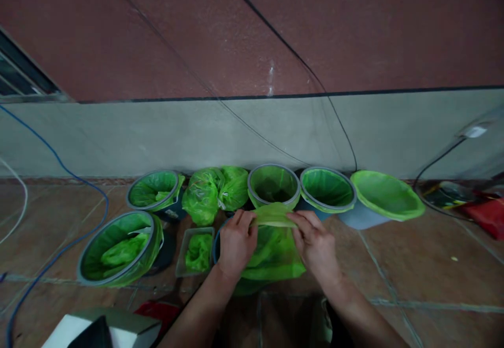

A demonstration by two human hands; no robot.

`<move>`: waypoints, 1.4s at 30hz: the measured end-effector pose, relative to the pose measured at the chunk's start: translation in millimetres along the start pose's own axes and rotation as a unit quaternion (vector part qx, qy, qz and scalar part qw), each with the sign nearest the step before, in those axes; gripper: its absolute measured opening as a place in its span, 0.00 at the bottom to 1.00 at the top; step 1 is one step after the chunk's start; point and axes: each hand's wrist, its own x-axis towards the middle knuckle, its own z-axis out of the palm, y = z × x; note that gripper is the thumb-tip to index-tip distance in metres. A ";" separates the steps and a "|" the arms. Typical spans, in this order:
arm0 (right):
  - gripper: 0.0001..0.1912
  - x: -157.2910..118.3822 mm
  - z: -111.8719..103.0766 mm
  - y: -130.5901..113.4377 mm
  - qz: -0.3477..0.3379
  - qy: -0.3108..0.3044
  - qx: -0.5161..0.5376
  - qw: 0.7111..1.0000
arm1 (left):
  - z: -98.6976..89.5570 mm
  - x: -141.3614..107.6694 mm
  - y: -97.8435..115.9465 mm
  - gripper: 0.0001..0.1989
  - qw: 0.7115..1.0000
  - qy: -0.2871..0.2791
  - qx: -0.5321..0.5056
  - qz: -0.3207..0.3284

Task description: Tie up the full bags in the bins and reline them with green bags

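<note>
A translucent green bin bag (pixel 273 256) hangs in front of me, over a bin (pixel 216 245) that it mostly covers; a bit of the bin's bluish side shows beside my left wrist. My left hand (pixel 237 239) is closed on the left part of the bag's upper edge. On the right part of that edge, the fingers of my right hand (pixel 315 240) pinch the plastic too. Between both hands the edge is drawn into a flat, folded band. Just behind stands a grey-rimmed bin (pixel 296 201) lined with the same green plastic.
Lined bins (pixel 354 207) (pixel 350 224) stand along the wall at right. Tied green bags (pixel 202 196) sit left of centre, near a small clear tub (pixel 180 264). Two more lined bins (pixel 81 269) are at left. A blue cable (pixel 65 164) crosses the tiles; a box (pixel 118 320) is at lower left.
</note>
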 end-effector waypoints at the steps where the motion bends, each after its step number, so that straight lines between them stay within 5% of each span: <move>1: 0.14 0.7 -3.4 3.5 0.006 0.011 -0.004 1.000 | -1.3 1.3 -4.8 0.10 1.000 0.000 0.020 -0.005; 9: 0.12 12.1 -15.3 12.6 0.030 0.084 -0.023 0.996 | -9.8 15.2 -31.9 0.13 0.991 0.002 0.113 -0.070; 17: 0.12 15.6 -30.1 31.3 0.090 0.112 -0.044 0.989 | -29.2 27.4 -53.1 0.13 0.978 0.080 0.152 -0.121; 23: 0.14 11.6 -38.3 60.8 0.178 0.059 -0.104 0.977 | -40.0 31.1 -66.9 0.14 0.972 0.157 0.116 -0.135; 28: 0.27 6.3 -24.6 37.4 0.157 -0.038 -0.217 0.963 | -24.6 27.8 -50.1 0.13 0.982 0.150 0.023 -0.111; 34: 0.28 8.7 3.6 -15.8 0.031 -0.040 -0.186 0.981 | 3.7 15.1 -11.5 0.11 0.994 0.098 -0.043 -0.018; 42: 0.23 15.9 17.1 -6.5 0.033 -0.039 -0.128 0.990 | 13.0 6.4 10.5 0.11 0.997 0.028 -0.075 0.016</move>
